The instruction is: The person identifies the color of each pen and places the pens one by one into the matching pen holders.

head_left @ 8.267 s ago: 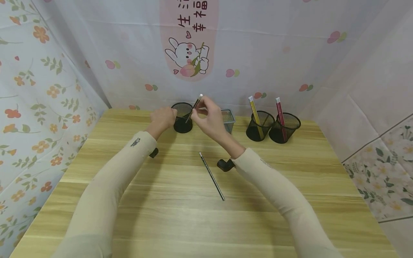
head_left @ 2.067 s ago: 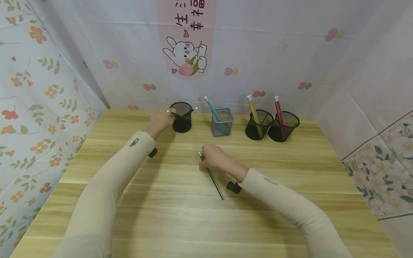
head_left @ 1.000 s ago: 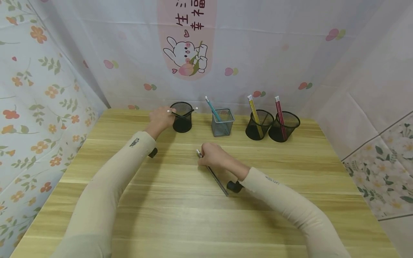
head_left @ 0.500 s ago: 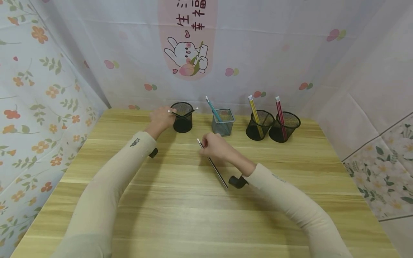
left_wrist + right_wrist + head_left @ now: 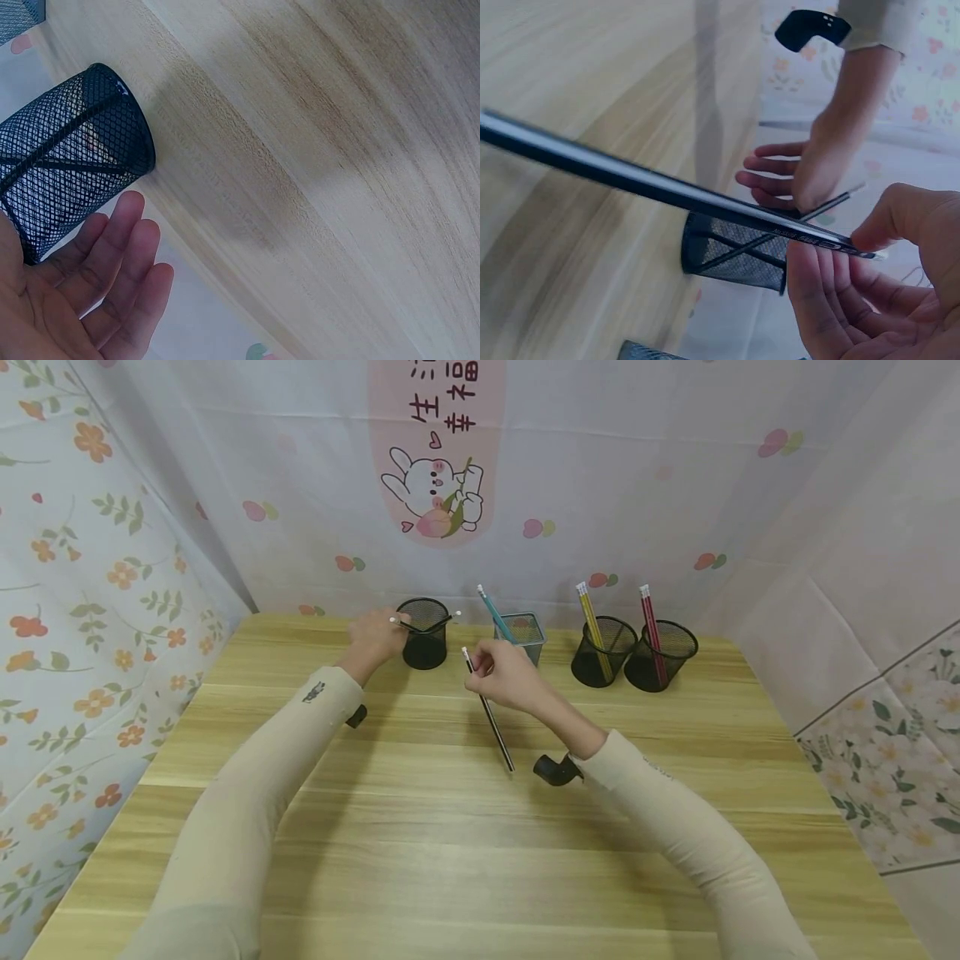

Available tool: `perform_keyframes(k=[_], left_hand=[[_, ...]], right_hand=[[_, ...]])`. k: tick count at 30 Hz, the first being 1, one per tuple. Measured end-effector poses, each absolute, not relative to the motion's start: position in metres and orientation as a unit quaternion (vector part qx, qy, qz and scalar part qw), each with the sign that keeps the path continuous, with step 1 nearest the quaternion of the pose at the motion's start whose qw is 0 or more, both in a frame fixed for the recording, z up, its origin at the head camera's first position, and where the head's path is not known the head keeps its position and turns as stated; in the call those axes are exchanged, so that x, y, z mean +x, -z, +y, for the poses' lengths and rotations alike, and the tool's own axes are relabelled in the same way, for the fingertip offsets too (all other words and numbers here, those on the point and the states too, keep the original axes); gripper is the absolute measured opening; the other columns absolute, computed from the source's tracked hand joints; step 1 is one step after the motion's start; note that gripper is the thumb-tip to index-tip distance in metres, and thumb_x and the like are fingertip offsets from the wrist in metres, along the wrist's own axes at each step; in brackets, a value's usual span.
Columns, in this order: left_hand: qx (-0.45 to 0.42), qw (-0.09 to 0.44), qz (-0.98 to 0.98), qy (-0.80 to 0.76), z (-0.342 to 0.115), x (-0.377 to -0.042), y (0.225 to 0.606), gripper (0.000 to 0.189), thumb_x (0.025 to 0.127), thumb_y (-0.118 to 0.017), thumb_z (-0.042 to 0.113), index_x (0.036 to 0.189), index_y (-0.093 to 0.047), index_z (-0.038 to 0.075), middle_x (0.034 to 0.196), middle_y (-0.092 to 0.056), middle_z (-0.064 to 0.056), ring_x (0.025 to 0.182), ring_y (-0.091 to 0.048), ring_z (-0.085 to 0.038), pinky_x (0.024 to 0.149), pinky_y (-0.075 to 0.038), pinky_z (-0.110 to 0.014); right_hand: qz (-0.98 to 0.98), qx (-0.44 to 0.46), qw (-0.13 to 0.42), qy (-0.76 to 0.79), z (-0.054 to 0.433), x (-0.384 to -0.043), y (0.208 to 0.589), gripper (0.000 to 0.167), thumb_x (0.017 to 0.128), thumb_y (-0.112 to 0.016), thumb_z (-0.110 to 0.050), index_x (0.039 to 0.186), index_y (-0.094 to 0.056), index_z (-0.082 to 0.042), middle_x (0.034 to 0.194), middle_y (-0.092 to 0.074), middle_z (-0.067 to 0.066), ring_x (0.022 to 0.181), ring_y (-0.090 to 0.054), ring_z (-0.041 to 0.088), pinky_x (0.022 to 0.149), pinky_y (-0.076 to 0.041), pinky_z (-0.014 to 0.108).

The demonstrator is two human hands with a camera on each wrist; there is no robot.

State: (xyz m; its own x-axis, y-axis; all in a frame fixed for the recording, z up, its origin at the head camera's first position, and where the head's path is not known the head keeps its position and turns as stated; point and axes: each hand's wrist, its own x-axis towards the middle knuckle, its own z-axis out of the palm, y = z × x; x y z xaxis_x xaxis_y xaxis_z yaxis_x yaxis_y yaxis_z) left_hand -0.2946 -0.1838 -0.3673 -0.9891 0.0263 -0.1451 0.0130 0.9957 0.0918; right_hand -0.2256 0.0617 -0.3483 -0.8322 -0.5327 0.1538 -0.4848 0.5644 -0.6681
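My right hand (image 5: 506, 675) pinches a black pencil (image 5: 491, 720) near its white eraser end. The pencil slants down toward me, and its lower tip looks close to the table. In the right wrist view, the thumb (image 5: 889, 225) and fingers of that hand meet on the pencil shaft. At the back, my left hand (image 5: 377, 635) rests at the rim of a round black mesh pencil cup (image 5: 424, 652). Its fingers (image 5: 112, 251) lie loosely extended along the cup's side in the left wrist view; the thumb is mostly hidden. Two black pencils (image 5: 442, 621) lean crossed inside this cup.
Behind my right hand stands a grey square mesh cup (image 5: 531, 628) with a teal pencil (image 5: 495, 614). Farther right are two black round cups, one with yellow pencils (image 5: 592, 618), the other with red pencils (image 5: 653, 627). A patterned curtain (image 5: 600, 485) hangs behind the wooden table (image 5: 420, 860).
My right hand has taken hold of the black pencil from the table and lifted it toward the back cups. Earlier it put another black pencil into the left cup. My left hand has stayed put.
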Motion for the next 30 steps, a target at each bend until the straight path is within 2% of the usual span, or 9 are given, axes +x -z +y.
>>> perform_keyframes(k=[3, 9, 21, 30], left_hand=[[0.006, 0.072, 0.996, -0.050, -0.184, -0.295, 0.368, 0.041, 0.111, -0.031, 0.027, 0.136, -0.060, 0.014, 0.096, -0.060, -0.018, 0.081, -0.057, -0.033, 0.064, -0.048, -0.046], [-0.018, 0.063, 0.995, -0.079, -0.184, -0.297, 0.369, 0.045, 0.111, -0.030, 0.035, 0.117, -0.064, 0.006, 0.094, -0.061, -0.019, 0.083, -0.059, -0.034, 0.066, -0.048, -0.047], [-0.006, 0.063, 0.996, -0.064, -0.184, -0.296, 0.369, 0.043, 0.111, -0.031, 0.033, 0.119, -0.063, 0.006, 0.097, -0.063, -0.020, 0.087, -0.062, -0.036, 0.069, -0.051, -0.050], [-0.017, 0.056, 0.995, -0.083, -0.185, -0.296, 0.370, 0.048, 0.111, -0.030, 0.039, 0.119, -0.064, 0.006, 0.098, -0.063, -0.021, 0.086, -0.060, -0.035, 0.067, -0.050, -0.049]], right_hand=[[0.877, -0.290, 0.015, 0.382, 0.061, -0.227, 0.344, 0.005, 0.083, -0.064, -0.004, 0.087, -0.061, -0.006, 0.080, -0.064, 0.004, 0.072, -0.061, 0.019, 0.069, -0.049, 0.034], [0.865, -0.295, -0.013, 0.405, 0.060, -0.229, 0.337, 0.006, 0.082, -0.063, -0.004, 0.088, -0.062, -0.006, 0.079, -0.064, 0.004, 0.072, -0.061, 0.019, 0.071, -0.049, 0.034], [0.852, -0.300, -0.040, 0.428, 0.058, -0.231, 0.331, 0.008, 0.084, -0.063, -0.002, 0.092, -0.062, -0.005, 0.083, -0.064, 0.006, 0.073, -0.061, 0.019, 0.070, -0.050, 0.033], [0.846, -0.303, -0.058, 0.436, 0.054, -0.232, 0.326, 0.008, 0.087, -0.063, 0.000, 0.095, -0.064, -0.003, 0.087, -0.065, 0.006, 0.076, -0.063, 0.019, 0.073, -0.052, 0.032]])
